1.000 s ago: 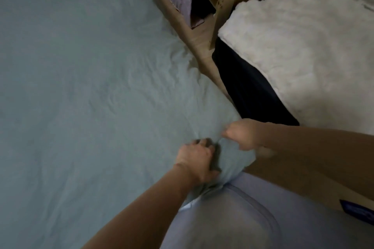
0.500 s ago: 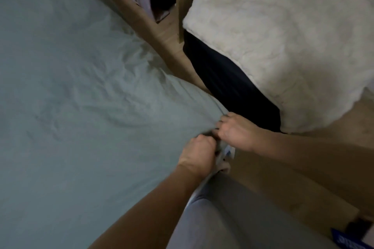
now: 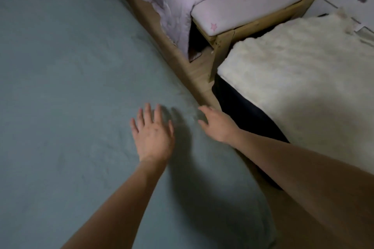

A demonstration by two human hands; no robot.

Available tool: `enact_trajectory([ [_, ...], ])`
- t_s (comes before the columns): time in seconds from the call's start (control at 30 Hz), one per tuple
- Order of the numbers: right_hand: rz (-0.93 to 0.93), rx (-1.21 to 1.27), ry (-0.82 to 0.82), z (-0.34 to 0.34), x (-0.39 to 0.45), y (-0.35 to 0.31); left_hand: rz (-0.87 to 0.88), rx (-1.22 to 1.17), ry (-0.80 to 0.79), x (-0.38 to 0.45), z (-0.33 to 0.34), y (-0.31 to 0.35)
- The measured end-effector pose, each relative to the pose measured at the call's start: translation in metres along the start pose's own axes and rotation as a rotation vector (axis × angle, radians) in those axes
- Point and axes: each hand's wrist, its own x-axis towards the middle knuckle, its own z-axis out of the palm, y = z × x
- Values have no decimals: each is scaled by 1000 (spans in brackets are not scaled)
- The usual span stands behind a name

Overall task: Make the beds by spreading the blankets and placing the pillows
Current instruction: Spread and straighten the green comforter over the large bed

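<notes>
left hand (image 3: 152, 134) flat, fingers spread apart, palm down on grey-green blanket (image 3: 60, 97) | right hand (image 3: 217, 124) fingers loose, apart, holding nothing, at blanket edge just right of left hand | blanket under both hands | pink bed (image 3: 232, 0) beyond right hand | white fluffy cover (image 3: 303, 77) right of it

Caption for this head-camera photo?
Left hand and right hand, fingers spread, over a grey-green blanket beside a wooden child's bed.
</notes>
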Motion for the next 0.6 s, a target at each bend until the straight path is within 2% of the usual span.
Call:
enact_trajectory([
  [0.07,-67,154,98,13,34,-40,-163,-16,-16,8,11,-14],
  [0.13,-63,209,26,49,50,-57,-230,-8,-66,3,34,-19],
  [0.27,195,252,-142,104,5,5,-51,132,-264,-36,86,9],
  [0.37,248,297,-511,100,-34,58,24,195,-295,-68,105,40],
  [0.43,223,180,-702,87,-54,86,121,264,-372,-84,109,65],
  [0.47,169,78,-797,75,-56,99,223,320,-460,-88,109,78],
  [0.53,84,-130,-960,44,-51,122,346,320,-798,-84,99,110],
  [0.6,29,-231,-951,11,-36,132,245,238,-1012,-70,84,137],
])
